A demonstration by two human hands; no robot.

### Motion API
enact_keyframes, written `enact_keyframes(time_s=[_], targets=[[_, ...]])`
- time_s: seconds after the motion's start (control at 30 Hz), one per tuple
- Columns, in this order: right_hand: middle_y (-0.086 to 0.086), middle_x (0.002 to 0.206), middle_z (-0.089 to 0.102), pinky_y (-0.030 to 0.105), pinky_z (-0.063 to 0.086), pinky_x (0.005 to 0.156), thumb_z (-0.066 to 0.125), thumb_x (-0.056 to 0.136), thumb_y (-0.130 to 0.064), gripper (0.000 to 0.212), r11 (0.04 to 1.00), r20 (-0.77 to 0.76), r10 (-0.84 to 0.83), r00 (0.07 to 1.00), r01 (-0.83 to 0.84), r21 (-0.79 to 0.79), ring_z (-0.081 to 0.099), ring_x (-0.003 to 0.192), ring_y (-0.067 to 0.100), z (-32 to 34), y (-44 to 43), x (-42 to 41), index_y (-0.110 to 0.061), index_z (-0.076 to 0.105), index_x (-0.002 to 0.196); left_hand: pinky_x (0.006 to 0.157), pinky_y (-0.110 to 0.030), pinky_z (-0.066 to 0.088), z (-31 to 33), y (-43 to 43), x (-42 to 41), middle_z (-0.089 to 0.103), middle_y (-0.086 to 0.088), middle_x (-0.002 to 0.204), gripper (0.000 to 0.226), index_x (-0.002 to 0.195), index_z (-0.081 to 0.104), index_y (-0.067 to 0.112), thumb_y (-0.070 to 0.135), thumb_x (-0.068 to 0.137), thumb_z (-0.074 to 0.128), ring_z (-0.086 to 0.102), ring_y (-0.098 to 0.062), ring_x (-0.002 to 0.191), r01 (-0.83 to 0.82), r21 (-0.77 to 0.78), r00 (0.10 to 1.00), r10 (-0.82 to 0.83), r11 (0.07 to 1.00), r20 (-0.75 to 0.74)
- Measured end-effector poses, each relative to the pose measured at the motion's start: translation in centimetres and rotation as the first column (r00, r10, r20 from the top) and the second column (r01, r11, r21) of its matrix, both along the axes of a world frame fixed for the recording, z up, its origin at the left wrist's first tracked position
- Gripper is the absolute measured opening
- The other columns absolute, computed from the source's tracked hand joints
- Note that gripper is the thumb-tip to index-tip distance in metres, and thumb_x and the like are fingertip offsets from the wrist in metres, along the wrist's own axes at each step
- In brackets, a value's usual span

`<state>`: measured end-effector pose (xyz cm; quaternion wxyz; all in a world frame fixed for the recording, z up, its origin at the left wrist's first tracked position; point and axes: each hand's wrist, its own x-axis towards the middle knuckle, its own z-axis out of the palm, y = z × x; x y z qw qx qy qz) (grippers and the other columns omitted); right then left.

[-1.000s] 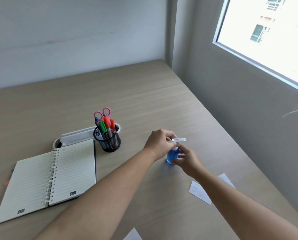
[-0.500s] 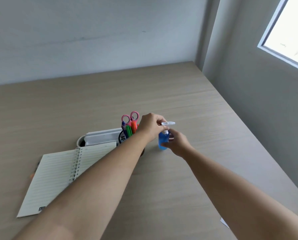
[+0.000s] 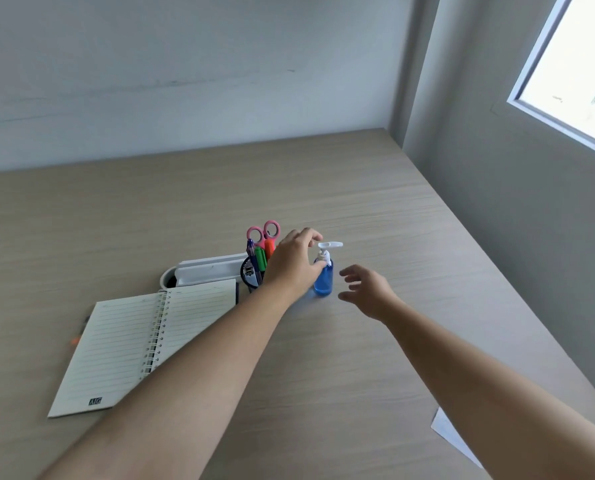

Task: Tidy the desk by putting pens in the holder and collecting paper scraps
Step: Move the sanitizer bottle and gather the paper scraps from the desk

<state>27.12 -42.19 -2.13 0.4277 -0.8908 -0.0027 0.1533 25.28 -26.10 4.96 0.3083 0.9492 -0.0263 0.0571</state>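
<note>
Both hands hover open: left hand (image 3: 294,263) beside the blue pump bottle (image 3: 323,280), right hand (image 3: 367,292) clear. Pens fill the holder (image 3: 251,273); next, likely collecting the paper scrap (image 3: 450,436) at bench edge.

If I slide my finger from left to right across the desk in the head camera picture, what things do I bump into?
Open notebook → white tray → pen holder with pink scissors → left hand → blue pump bottle → right hand → paper scrap.
</note>
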Motion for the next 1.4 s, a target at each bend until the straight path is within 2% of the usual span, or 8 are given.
enact_keyframes(time_s=[0.27, 0.47, 0.63, 0.8, 1.0, 1.13, 1.3, 1.4], targets=[[0.003, 0.114, 0.068, 0.022, 0.045, 0.083, 0.068, 0.081, -0.01, 0.028, 0.984, 0.055, 0.15, 0.987, -0.144, -0.106, 0.063, 0.098, 0.018, -0.4, -4.3, -10.2, -0.016, 0.065, 0.108, 0.091, -0.036, 0.05, -2.5, 0.6, -11.0, 0.059, 0.005, 0.109, 0.033, 0.111, 0.059, 0.024, 0.027, 0.08, 0.07, 0.058, -0.016, 0.106, 0.289, 0.135, 0.938, -0.251, 0.948, -0.241], [0.0, 0.138, 0.046, 0.037, 0.043, 0.101, 0.054, 0.079, 0.002, 0.065, 0.747, -0.154, 0.394, 0.906, -0.413, -0.521, 0.044, 0.125, 0.023, -1.5, -10.4, -14.6, -0.037, 0.049, 0.13, 0.102, -0.036, 0.034, -6.2, 0.9, -18.4, 0.041, 0.004, 0.139, 0.087, 0.135, 0.038, 0.038, 0.047, 0.061, 0.083, 0.04, -0.017, 0.129, 0.718, 0.385, 0.662, -0.397, 0.58, -0.636], [0.002, 0.141, 0.039, 0.036, 0.044, 0.098, 0.048, 0.078, 0.007, 0.077, 0.668, -0.17, 0.372, 0.912, -0.391, -0.633, 0.042, 0.121, 0.027, -2.1, -12.1, -17.0, -0.036, 0.034, 0.14, 0.1, -0.036, 0.034, -8.4, 0.4, -21.0, 0.03, 0.002, 0.144, 0.095, 0.133, 0.035, 0.035, 0.046, 0.054, 0.086, 0.036, -0.02, 0.131, 0.762, 0.487, 0.645, -0.44, 0.426, -0.625], [0.004, 0.131, 0.044, 0.032, 0.046, 0.08, 0.047, 0.079, 0.006, 0.063, 0.748, -0.055, 0.262, 0.964, -0.238, -0.62, 0.045, 0.111, 0.027, -3.8, -11.6, -19.1, -0.032, 0.047, 0.129, 0.1, -0.036, 0.035, -9.3, -0.2, -20.8, 0.034, 0.004, 0.141, 0.084, 0.128, 0.042, 0.032, 0.045, 0.057, 0.085, 0.037, -0.019, 0.13, 0.717, 0.472, 0.692, -0.44, 0.513, -0.572], [0.007, 0.125, 0.047, 0.036, 0.048, 0.09, 0.054, 0.085, -0.007, 0.042, 0.843, 0.036, 0.172, 0.984, -0.128, -0.523, 0.048, 0.113, 0.029, -4.7, -10.2, -21.3, -0.025, 0.052, 0.123, 0.103, -0.038, 0.036, -9.8, -1.4, -20.7, 0.042, 0.003, 0.134, 0.056, 0.13, 0.046, 0.034, 0.047, 0.08, 0.067, 0.04, -0.019, 0.127, 0.553, 0.413, 0.81, -0.351, 0.724, -0.47], [0.007, 0.133, 0.046, 0.036, 0.045, 0.097, 0.054, 0.085, -0.009, 0.049, 0.89, 0.045, 0.156, 0.987, -0.12, -0.44, 0.049, 0.117, 0.029, -3.6, -10.2, -20.5, -0.027, 0.048, 0.13, 0.106, -0.038, 0.035, -9.7, -1.8, -20.6, 0.042, 0.004, 0.136, 0.081, 0.137, 0.038, 0.029, 0.056, 0.069, 0.072, 0.039, -0.018, 0.13, 0.521, 0.389, 0.812, -0.3, 0.76, -0.502], [-0.001, 0.144, 0.032, 0.04, 0.043, 0.101, 0.076, 0.066, -0.02, 0.089, 0.583, -0.313, 0.433, 0.845, -0.528, -0.617, 0.038, 0.129, 0.024, -1.4, -11.6, -19.1, -0.038, 0.03, 0.14, 0.101, -0.036, 0.039, -9.4, -1.8, -19.8, 0.045, 0.003, 0.131, 0.096, 0.13, 0.043, 0.018, 0.055, 0.052, 0.084, 0.043, -0.018, 0.125, 0.524, 0.518, 0.818, -0.23, 0.676, -0.527], [0.001, 0.14, 0.033, 0.039, 0.049, 0.092, 0.082, 0.06, -0.017, 0.095, 0.426, -0.328, 0.492, 0.806, -0.552, -0.717, 0.043, 0.123, 0.023, -1.6, -11.5, -18.8, -0.035, 0.031, 0.138, 0.099, -0.035, 0.041, -9.4, -2.2, -19.7, 0.046, 0.003, 0.127, 0.089, 0.124, 0.047, 0.016, 0.048, 0.052, 0.087, 0.044, -0.017, 0.122, 0.529, 0.512, 0.812, -0.227, 0.676, -0.538]])
